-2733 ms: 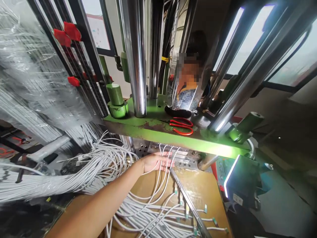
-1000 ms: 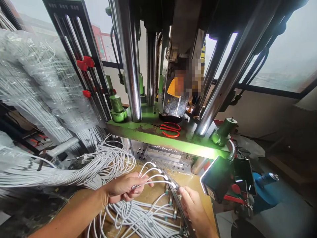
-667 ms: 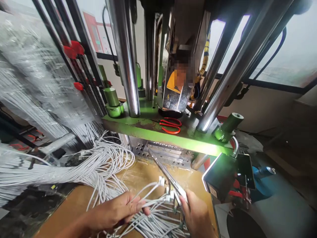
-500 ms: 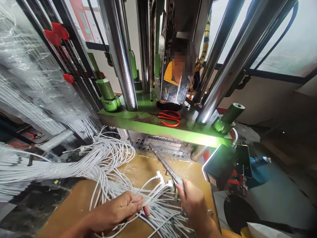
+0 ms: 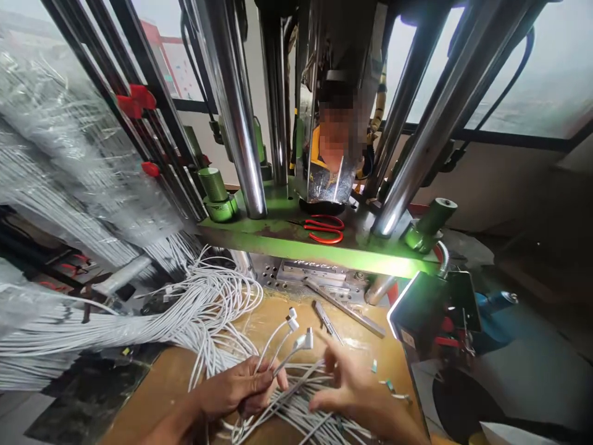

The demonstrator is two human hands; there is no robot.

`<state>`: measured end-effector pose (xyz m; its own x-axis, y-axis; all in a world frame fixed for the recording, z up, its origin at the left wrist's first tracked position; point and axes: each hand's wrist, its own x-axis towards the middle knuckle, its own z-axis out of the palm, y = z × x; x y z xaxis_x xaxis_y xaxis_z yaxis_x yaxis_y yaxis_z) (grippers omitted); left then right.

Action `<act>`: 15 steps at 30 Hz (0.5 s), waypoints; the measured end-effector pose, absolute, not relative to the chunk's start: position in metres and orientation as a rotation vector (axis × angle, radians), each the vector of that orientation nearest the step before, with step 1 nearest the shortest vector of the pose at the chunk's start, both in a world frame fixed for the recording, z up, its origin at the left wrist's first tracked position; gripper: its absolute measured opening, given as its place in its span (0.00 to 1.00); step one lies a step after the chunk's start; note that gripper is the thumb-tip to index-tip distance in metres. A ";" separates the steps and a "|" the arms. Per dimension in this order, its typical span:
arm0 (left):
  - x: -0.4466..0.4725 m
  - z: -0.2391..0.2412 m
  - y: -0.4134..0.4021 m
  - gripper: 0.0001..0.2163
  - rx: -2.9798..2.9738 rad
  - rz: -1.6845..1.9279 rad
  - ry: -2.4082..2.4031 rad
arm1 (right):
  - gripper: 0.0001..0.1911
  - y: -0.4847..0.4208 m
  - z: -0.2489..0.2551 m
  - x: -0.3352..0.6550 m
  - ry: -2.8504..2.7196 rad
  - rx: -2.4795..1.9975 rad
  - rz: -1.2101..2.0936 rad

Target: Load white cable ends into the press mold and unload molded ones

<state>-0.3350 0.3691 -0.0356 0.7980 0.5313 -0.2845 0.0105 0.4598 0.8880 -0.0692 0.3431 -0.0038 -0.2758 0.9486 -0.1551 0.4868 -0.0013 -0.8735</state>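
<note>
**Metal strip let go; right hand comes back to the cable ends**

The left hand [image 5: 241, 389] is clenched around a small bunch of white cables [image 5: 278, 358], thumb pressed over them, so that their moulded white plug ends [image 5: 296, 327] fan upward and away from the palm. The right hand [image 5: 347, 386] is now empty: its fingers are spread and loosely curved, hovering just beside the held bunch, with the thumb close to one cable, though whether it touches is hard to tell through the blur. Half a second ago this hand gripped the near end of a long metal strip; that grip is gone.

The metal strip [image 5: 347, 306] now lies flat on the brown work surface [image 5: 259, 315], up by the grey mould block [image 5: 315, 275] and well apart from both hands. A shorter dark tool [image 5: 327, 318] rests beside it. Small greenish offcuts [image 5: 373, 366] are scattered near the right hand.

My reading is that the cables have been freed from the strip, and that both hands are turning to the plug ends themselves.

Below the hands, more white cables lie heaped, running off left into the large loose coil [image 5: 204, 303] and the wrapped bundles [image 5: 69, 185] beyond. Above, red scissors [image 5: 324, 228] sit on the green press plate [image 5: 287, 241] between the chrome columns [image 5: 241, 123]. A black control box [image 5: 417, 315] stands at right.
</note>
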 end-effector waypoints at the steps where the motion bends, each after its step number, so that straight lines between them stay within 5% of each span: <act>1: -0.333 -0.034 0.370 0.23 1.049 0.282 0.567 | 0.46 0.343 -0.001 -0.090 -1.668 -1.310 1.559; 4: -0.327 -0.033 0.372 0.24 0.962 0.148 0.528 | 0.35 0.353 -0.003 -0.137 -1.356 -1.036 1.882; 8: -0.322 -0.038 0.373 0.23 0.819 0.111 0.591 | 0.20 0.367 -0.015 -0.153 -1.379 -1.306 1.575; 15: -0.316 -0.046 0.377 0.26 0.752 0.060 0.690 | 0.21 0.378 -0.026 -0.152 -1.590 -1.512 1.295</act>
<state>-0.3164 0.3771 -0.0462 0.7805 0.2879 -0.5550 0.1870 0.7395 0.6467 -0.1519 0.3776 -0.0259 -0.1848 0.9617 -0.2024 0.3928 -0.1164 -0.9122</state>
